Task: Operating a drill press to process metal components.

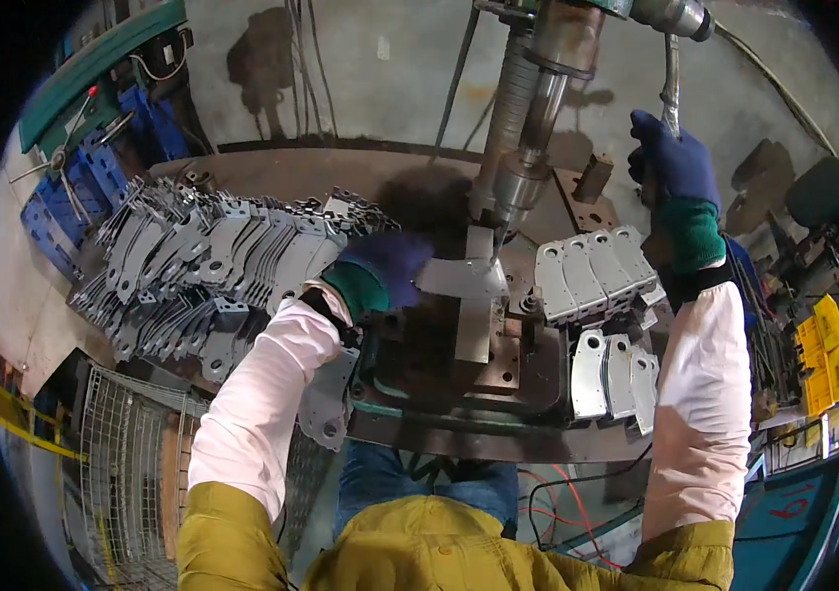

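Blue-gloved, blurred, my left hand [385, 268] meets the steel plate [464, 279] at twelve o'clock, grip unclear; my right hand [677, 167] wraps the lever [671, 84] at one. Best seat the plate squarely before pulling.

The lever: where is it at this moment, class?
In the head view, the lever is at the upper right, to the right of the spindle, its lower end in the right grip.

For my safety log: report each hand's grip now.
Left hand: holding a metal plate by its left end; fingers blurred.
Right hand: closed around the press lever.
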